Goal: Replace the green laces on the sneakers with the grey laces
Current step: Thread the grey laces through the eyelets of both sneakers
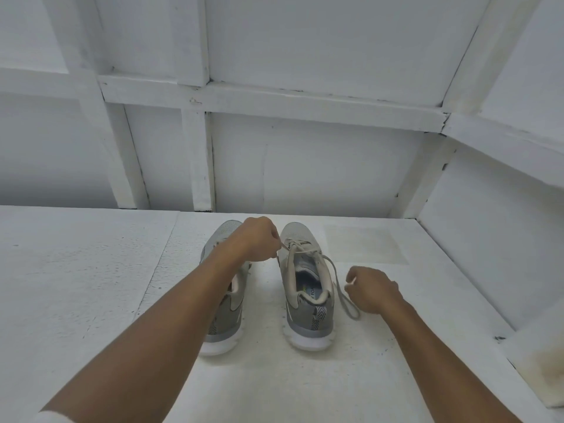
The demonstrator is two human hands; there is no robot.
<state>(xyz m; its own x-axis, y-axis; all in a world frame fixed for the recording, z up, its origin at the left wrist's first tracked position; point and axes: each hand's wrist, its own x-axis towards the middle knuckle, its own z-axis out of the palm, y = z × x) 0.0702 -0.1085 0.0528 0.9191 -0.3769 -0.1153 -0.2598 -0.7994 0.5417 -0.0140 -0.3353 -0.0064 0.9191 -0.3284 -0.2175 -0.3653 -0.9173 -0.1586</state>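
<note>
Two grey sneakers stand side by side on the white surface, toes pointing away from me. The right sneaker (306,288) carries a grey lace (337,282) that loops out to its right side. My left hand (254,239) reaches over the left sneaker (225,315) and pinches one end of that lace at the right sneaker's upper eyelets. My right hand (372,290) sits to the right of the right sneaker, fingers curled, pinching the other lace end. My left forearm hides much of the left sneaker. No green lace is visible.
The white painted table (91,285) extends wide to the left. A white panelled wall (305,166) rises behind the shoes, and a side wall (488,239) closes in on the right. A faint square patch (364,244) marks the surface behind the right sneaker.
</note>
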